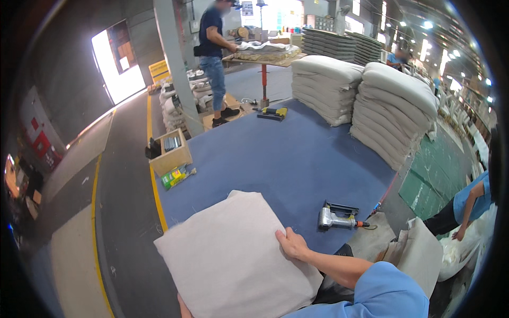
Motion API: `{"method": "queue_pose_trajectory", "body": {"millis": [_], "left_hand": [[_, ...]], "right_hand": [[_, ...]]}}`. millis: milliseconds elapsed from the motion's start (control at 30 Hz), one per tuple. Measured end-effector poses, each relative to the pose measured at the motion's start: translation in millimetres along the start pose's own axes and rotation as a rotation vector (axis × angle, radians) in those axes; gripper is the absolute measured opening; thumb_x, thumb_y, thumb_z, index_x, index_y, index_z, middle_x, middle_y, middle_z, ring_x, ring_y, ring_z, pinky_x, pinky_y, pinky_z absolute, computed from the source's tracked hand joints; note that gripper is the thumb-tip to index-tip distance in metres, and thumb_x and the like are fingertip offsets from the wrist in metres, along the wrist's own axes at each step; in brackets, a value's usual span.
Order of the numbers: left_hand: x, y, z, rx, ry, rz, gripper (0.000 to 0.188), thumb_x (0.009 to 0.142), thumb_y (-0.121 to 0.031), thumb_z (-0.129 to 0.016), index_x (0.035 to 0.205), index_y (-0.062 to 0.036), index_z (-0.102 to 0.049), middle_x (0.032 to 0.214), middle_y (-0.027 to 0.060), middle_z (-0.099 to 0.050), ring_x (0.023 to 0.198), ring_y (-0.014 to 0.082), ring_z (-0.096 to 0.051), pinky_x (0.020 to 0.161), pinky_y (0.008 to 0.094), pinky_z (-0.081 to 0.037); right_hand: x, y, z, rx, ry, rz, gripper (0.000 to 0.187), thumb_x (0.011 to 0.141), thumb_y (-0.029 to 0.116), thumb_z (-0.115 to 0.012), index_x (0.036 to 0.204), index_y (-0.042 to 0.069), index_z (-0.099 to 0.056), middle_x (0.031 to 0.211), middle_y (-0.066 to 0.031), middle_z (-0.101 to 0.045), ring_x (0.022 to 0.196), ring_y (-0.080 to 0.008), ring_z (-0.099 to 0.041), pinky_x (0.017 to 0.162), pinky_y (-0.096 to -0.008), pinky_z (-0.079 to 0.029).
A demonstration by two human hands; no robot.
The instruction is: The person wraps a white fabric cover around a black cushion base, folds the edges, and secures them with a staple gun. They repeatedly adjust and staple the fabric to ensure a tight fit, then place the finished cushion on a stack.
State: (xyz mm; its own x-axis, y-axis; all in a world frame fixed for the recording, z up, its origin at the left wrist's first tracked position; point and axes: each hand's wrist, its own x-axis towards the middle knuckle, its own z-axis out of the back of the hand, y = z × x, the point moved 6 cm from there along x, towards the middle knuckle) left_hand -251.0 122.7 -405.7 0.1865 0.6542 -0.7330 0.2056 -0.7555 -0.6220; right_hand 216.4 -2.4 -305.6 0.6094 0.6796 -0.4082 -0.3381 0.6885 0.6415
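Observation:
A pale, fabric-covered seat cushion (233, 254) is tilted up in front of me, over the near edge of the blue-covered table. My right hand (293, 245) grips its right edge, thumb on top and the other fingers tucked behind. At the cushion's lower left edge only a strip of my left hand (184, 308) shows; its fingers are hidden. To the right of the cushion a silver staple gun (336, 217) with an orange hose fitting lies on the table, apart from my hands.
Two tall stacks of pale cushions (395, 114) stand at the table's far right. A yellow staple gun (273, 113) lies at the far edge. A wooden box (175, 153) and a green packet (175, 177) sit at left. One person (212, 47) works beyond; another's arm (469, 206) is at right.

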Motion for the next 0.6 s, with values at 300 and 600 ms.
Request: {"method": "queue_pose_trajectory", "body": {"millis": [300,600], "left_hand": [[-160,-177,-68,1.002,-0.15,-0.515,0.035,0.108,-0.036,-0.061,0.12,-0.0036,-0.067,0.104,0.0138,-0.072,0.089,0.0305,-0.071,0.077,0.0464,-0.057],[-357,-154,-264,1.793,0.295,-1.068,0.027,0.107,-0.031,-0.063,0.11,-0.0054,-0.07,0.089,0.0139,-0.072,0.074,0.0319,-0.072,0.066,0.0476,-0.057]], "right_hand": [[-43,36,-11,0.621,0.01,0.146,0.072,0.113,0.063,-0.036,0.14,0.0,-0.058,0.139,-0.0293,-0.066,0.135,-0.0454,-0.059,0.115,-0.0502,-0.042],[-43,158,-25,1.616,0.575,0.067,0.081,0.113,0.064,-0.036,0.168,0.004,-0.031,0.169,-0.0163,-0.042,0.155,-0.0322,-0.042,0.129,-0.0487,-0.032]]}}
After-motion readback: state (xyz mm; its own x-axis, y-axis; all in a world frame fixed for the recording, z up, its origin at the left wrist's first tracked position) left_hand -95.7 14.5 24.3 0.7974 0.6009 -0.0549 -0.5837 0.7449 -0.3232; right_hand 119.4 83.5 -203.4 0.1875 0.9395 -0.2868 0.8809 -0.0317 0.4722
